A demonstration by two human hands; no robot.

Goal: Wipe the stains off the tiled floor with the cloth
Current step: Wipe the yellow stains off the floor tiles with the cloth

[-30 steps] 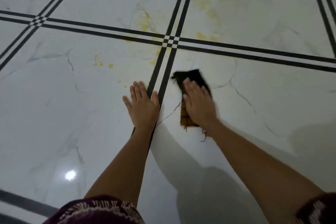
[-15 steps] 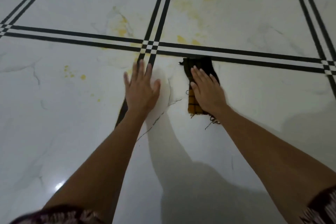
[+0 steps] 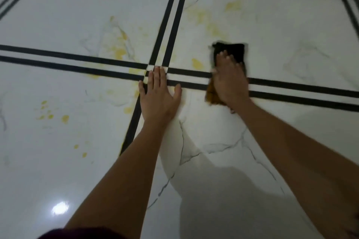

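My right hand (image 3: pixel 230 81) lies flat, fingers together and extended, pressing the cloth (image 3: pixel 231 50) against the tiled floor (image 3: pixel 291 25) right of the frame's centre; it does not clench the fabric but pins it from above. The cloth is dark at its far end, which shows above my fingertips, and orange-brown at its near end, which shows at the left of my wrist; it straddles the horizontal pair of black lines (image 3: pixel 301 91) that crosses the frame. My left hand (image 3: pixel 158 95) rests open on the floor at centre frame, palm down, thumb spread to the right, its fingertips touching the small white squares where the horizontal lines meet the vertical pair of black lines (image 3: pixel 174 15). The two hands lie apart, near one another, the left holding nothing. Yellow stains (image 3: pixel 120 52) mark the white marble-patterned tiles: one patch in the upper-left tile just above the horizontal lines, fainter smears in the upper-right tile above the cloth, one spot (image 3: pixel 197 63) just left of the cloth, and scattered droplets (image 3: pixel 65 118) at the left of the frame. A bright light reflection (image 3: pixel 60 207) shows on the floor at lower left. The image is slightly blurred around my right hand.
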